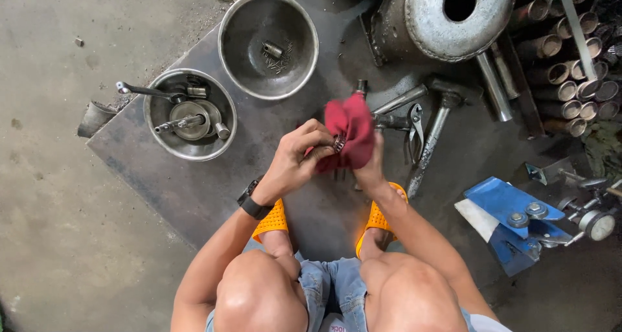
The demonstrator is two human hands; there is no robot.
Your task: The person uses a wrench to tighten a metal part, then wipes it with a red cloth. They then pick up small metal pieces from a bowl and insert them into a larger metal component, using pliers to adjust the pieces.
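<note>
Head view: greasy steel plate (214,189), perhaps workshop floor (58,196)

Workshop, probably engine repair: hammer (435,126), pliers (415,126), metal bowls (268,45) on floor.

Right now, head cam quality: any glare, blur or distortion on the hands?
Head view: soft, even light, faint shadows. Mild glare on the rim of the empty-looking steel bowl and the metal drum. Left hand, right hand and red cloth slightly soft; the small ring-shaped metal part lacks detail. Wide-angle bending at the edges.

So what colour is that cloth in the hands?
Red: the cloth, clearest in the head view, wraps a small metal part.
</note>
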